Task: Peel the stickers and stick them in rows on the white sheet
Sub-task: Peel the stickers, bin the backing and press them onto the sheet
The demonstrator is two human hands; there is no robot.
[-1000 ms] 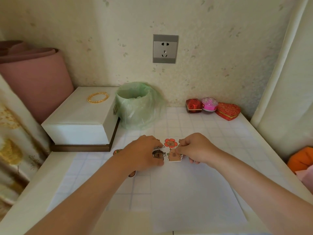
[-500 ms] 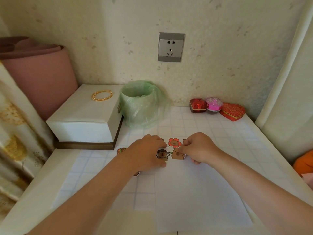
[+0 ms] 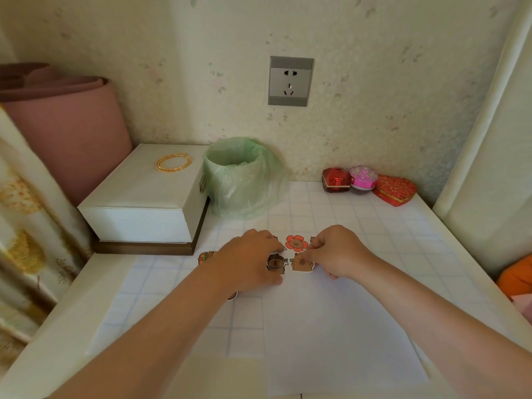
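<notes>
A white sheet point(image 3: 334, 335) lies on the checked tabletop in front of me. Near its far edge sit a red flower sticker point(image 3: 295, 242) and a dark brown animal sticker point(image 3: 275, 264). My right hand point(image 3: 335, 250) pinches a light brown animal sticker point(image 3: 301, 263) and holds it down at the sheet's top. My left hand point(image 3: 249, 262) lies palm down on the sheet's left top corner, fingers curled beside the dark sticker. A burger sticker point(image 3: 205, 257) and another, mostly hidden sticker point(image 3: 232, 296) peek out from under my left hand and wrist.
A green-bagged bin point(image 3: 236, 177) stands behind the hands. A white box point(image 3: 144, 203) with gold bangles point(image 3: 173, 162) is at the left. Small red and pink boxes point(image 3: 367, 182) line the back wall. An orange thing point(image 3: 516, 279) sits at the right edge.
The hands have hardly moved. The right hand has kept the brown sticker at the sheet's top edge; the camera has shifted a little.
</notes>
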